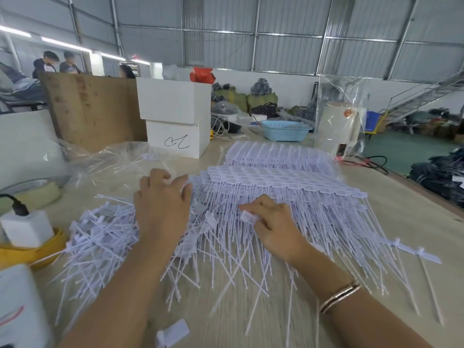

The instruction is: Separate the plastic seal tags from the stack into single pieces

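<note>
On table (pixel 376 197), two hands, two tag stacks (pixel 276 182), right hand (pixel 273 227) pinching one tag (pixel 247 217)

two hands (pixel 160 197), two white boxes (pixel 175 121), one blue basket (pixel 285 131).

White matt plastic seal tags (pixel 263 197) heap on the pale wood-grain table (pixel 391 222), crinkled glossy clear film (pixel 113 159) lying left of them, smooth white cardboard boxes (pixel 175 121) and a perforated blue plastic basket (pixel 285 130) behind them.
</note>
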Tool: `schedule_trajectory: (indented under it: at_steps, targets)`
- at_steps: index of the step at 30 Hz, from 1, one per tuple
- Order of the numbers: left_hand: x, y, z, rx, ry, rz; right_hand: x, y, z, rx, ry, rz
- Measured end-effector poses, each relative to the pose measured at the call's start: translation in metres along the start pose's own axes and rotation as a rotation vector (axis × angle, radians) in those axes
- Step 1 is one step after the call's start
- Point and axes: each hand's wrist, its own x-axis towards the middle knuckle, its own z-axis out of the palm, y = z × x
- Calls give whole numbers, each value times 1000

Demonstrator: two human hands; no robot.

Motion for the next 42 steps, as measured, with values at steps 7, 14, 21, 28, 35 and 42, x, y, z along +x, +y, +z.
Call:
schedule_trajectory:
  at_steps: [7, 14, 21, 28, 35, 42]
  targets:
    - [-22, 44, 8, -674, -638, 122, -2, -3, 4, 217, 33, -84]
    - [-22, 43, 17, -745, -590, 1, -1, 3, -11, 83, -157, 167]
    - [-29, 53, 17, -846, -681, -27, -6, -1, -11, 236, -132, 142]
    - [-28, 68, 9, -1407, -691, -529, 0, -9, -5, 148, 229, -69]
    - [-16, 66, 8, -1454, -335, -694, -1, -17, -6, 110, 403, -81]
    - [4, 22, -4, -857, -72, -336, -3, 0, -13, 213, 276, 39]
